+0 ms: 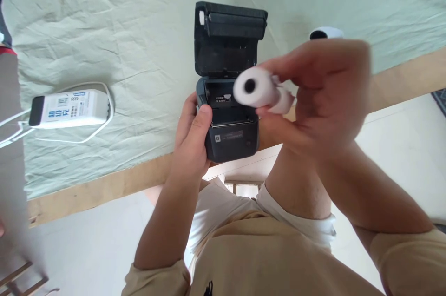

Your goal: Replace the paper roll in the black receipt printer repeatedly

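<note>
Right hand [324, 96] fingers closed on 1 paper roll [256, 89] above open printer [232, 140]; left hand [191, 138] clasps printer.

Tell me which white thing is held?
The paper roll, pinched by the right hand over the black printer; the white box lies on the cloth.

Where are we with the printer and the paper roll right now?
Done: the lid of the printer stands open, and its paper bay looks empty. In hand: the left hand grips the printer at the edge of the table; the right hand holds the paper roll just above the bay, not in it. Left: the roll is not yet seated and the lid is not yet shut.
</note>
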### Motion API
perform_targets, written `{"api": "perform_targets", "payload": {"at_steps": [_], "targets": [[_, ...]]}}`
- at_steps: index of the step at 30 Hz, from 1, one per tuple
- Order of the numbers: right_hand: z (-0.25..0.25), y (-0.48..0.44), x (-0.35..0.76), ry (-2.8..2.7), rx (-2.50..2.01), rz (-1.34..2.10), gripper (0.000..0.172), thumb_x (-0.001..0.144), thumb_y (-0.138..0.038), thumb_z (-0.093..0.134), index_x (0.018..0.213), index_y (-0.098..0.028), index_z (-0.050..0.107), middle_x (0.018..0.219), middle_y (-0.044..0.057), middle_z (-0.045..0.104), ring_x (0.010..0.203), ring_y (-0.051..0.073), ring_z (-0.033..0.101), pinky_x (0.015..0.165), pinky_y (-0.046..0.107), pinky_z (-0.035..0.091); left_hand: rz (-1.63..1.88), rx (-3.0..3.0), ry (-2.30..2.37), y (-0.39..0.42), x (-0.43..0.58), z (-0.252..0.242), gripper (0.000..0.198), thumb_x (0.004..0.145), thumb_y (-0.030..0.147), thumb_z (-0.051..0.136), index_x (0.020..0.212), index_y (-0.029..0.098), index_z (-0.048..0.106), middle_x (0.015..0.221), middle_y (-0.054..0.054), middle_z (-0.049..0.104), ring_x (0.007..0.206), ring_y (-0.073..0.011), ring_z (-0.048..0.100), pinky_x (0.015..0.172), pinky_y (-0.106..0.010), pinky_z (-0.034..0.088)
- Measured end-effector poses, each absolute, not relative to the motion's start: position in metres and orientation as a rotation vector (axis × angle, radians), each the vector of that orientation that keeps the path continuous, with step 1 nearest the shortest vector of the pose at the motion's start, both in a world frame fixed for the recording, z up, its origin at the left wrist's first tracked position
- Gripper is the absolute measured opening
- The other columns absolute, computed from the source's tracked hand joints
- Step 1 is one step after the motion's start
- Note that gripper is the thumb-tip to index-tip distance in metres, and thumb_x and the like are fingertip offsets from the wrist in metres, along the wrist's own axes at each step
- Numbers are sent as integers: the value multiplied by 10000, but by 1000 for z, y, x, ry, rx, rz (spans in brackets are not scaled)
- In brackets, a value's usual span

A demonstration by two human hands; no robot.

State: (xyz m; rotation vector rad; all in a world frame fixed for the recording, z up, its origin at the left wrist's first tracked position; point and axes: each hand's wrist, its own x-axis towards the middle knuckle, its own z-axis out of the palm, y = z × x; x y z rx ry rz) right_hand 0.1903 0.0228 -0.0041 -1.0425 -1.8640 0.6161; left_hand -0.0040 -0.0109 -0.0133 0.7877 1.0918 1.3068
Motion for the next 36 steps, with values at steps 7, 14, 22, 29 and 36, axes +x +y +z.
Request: {"api": "perform_targets", "payload": {"at_steps": [7,14,22,29,36], "targets": [[1,29,170,-2049,-997,233,282,861,-53,587,1012,-291,570,1006,-38,817,897,210,795,805,403,648,1272,798,1059,-11,-5,-15,336,1008,532,734,1185,247,720,1249,-40,794,1347,-320,710,967,-376,676],[-2,31,175,-2035,-857,276,262,828,-5,580,862,-264,563,1066,-30,828,992,194,794,837,392,636,1296,799,1029,-10,-4,-16,325,1013,520,730,1170,236,718,1204,-47,796,1406,-316,667,1029,-384,656],[-12,3,171,-2027,-764,217,235,942,-51,638,854,-252,552,938,-34,772,879,169,718,759,376,497,1257,820,1023,-10,-7,-15,327,989,515,741,1137,229,682,1060,-55,777,1206,-288,754,882,-353,676],[-20,8,181,-1917,-703,228,96,1024,-352,635,991,-262,630,1034,37,717,960,206,710,828,413,575,1210,921,1060,-9,-15,-22,505,802,307,912,1232,263,652,1118,-38,776,979,-250,783,781,-341,680],[-15,40,189,-1811,-1099,628,604,1012,-455,537,1551,-400,271,1764,19,333,1545,303,507,1200,498,507,1223,900,1092,-12,-15,-22,447,839,286,858,1252,276,688,1121,-53,768,1015,-283,773,813,-361,669]]}}
